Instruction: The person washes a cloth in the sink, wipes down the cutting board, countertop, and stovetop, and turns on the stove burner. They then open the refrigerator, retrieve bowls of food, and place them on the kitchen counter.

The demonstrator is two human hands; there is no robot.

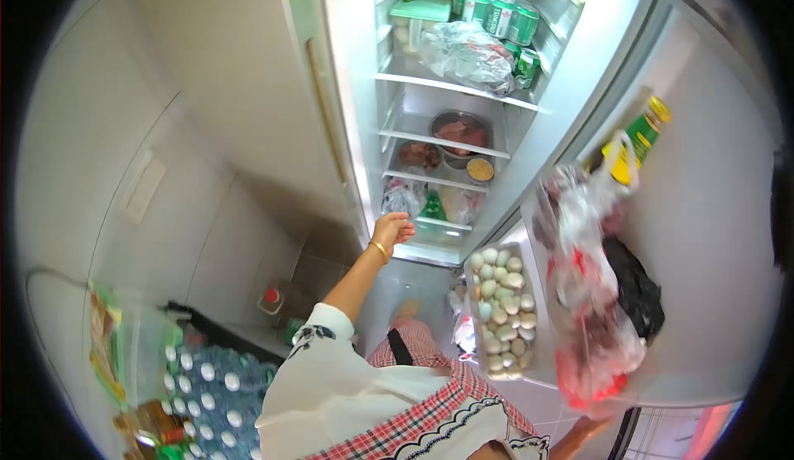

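My left hand (pixel 394 229), with a gold bracelet at the wrist, is in front of the lowest fridge shelf (pixel 442 222). Its fingers are curled together and nothing shows in them. Just beyond it are a bag of dark items (pixel 403 197) and a green object (pixel 432 206). At the bottom right, my right hand (pixel 591 427) is by the edge of the open fridge door (pixel 703 369); its fingers are too blurred and hidden to make out. Above that hand, plastic bags with red contents (pixel 587 328) hang in the door, beside a tray of eggs (pixel 503 311).
Higher shelves hold a bowl of meat (pixel 461 131), a small yellow bowl (pixel 480 170), a plastic bag (pixel 467 53) and green cans (pixel 499 15). A black bag (pixel 635 286) and a yellow-green bottle (pixel 647 133) are in the door. Capped bottles (pixel 217 390) stand at the lower left.
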